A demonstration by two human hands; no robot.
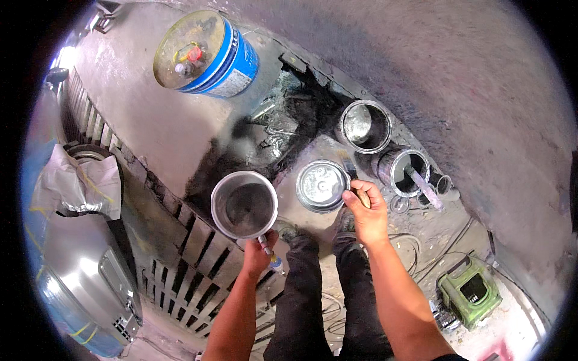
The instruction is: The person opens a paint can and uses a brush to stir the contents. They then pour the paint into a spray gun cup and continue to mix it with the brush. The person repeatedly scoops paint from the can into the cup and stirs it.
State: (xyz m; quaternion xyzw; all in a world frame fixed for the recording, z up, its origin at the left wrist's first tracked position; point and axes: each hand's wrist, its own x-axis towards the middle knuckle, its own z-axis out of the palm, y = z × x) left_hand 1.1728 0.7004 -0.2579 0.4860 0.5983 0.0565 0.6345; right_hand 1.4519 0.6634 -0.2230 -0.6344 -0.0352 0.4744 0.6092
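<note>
A light-rimmed pot with a long handle is in my left hand, whose fingers are closed round the handle below the bowl. Its inside looks grey; I cannot tell how much it holds. My right hand pinches the pale handle of a paintbrush, its dark bristles pointing away from me. Just left of the brush, in front of my feet, stands a round silver can with a shiny, stained top. The brush overlaps the can's edge; whether they touch I cannot tell.
Two open metal cans stand along the wall, the nearer with a purplish stick in it. A blue bucket stands far left of them, near a black-stained plastic sheet. A slatted pallet, cables and a green box lie around.
</note>
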